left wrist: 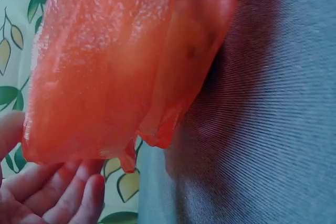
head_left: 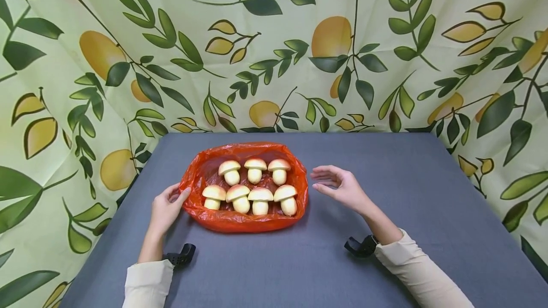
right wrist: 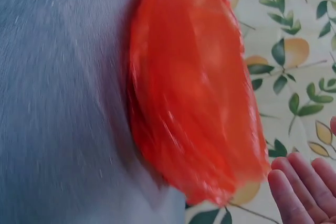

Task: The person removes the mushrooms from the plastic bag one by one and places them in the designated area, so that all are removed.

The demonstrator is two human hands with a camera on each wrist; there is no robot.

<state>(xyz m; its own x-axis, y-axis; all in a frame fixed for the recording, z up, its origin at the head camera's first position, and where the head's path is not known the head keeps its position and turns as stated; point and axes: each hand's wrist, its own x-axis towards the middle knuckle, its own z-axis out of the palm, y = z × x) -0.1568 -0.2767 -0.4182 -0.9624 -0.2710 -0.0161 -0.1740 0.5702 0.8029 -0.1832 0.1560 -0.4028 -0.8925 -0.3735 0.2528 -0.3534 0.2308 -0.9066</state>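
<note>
A red plastic bag (head_left: 246, 225) sits on the table with its mouth spread wide toward me. Inside lie several mushrooms (head_left: 255, 170) with cream stems and pinkish-yellow caps, set in two rows. At the bag's left end my left hand (head_left: 166, 208) pinches the rim between thumb and fingers. The left wrist view shows the bag's wall (left wrist: 105, 66) hanging between that thumb and the fingers (left wrist: 68, 192). My right hand (head_left: 342, 187) is held just off the bag's right end, fingers loosely extended. It appears beside the bag (right wrist: 194, 87) in the right wrist view, holding nothing.
A grey-blue cloth covers the table (head_left: 274, 270). Leaf-and-fruit patterned fabric (head_left: 274, 61) rises behind it and along both sides. Black wrist camera mounts (head_left: 361, 246) project inward from both wrists, low over the table.
</note>
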